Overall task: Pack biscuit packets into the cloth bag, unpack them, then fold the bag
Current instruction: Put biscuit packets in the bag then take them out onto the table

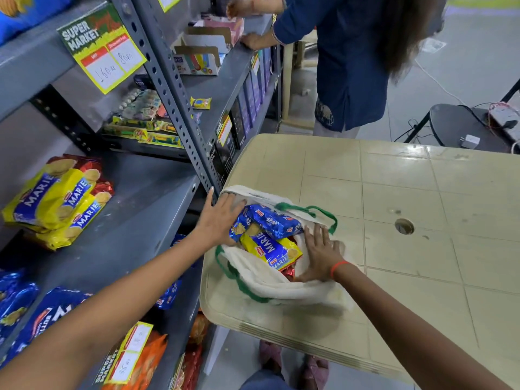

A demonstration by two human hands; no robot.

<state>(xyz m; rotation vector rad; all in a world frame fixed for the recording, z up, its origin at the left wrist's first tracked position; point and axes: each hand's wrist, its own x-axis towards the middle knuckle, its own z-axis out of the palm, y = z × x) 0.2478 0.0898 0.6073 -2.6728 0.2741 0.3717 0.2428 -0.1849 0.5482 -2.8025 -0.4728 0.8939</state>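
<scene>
A white cloth bag [281,288] with green handles lies open on the near left corner of the beige table [408,220]. Inside it lie a blue biscuit packet [274,220] and a yellow Marie packet [270,250], with a bit of a red packet [288,273] under them. My left hand [218,218] rests flat on the bag's left rim, touching the blue packet, fingers spread. At the bag's right side my right hand [319,254] lies flat on the cloth, fingers apart, beside the Marie packet. Neither hand visibly grips anything.
Grey metal shelves [135,220] stand to the left with yellow Marie packets [56,201], blue packets [42,313] and price cards. A person in blue [351,52] stands beyond the table at the shelf. A black chair [455,122] with cables sits at the far right.
</scene>
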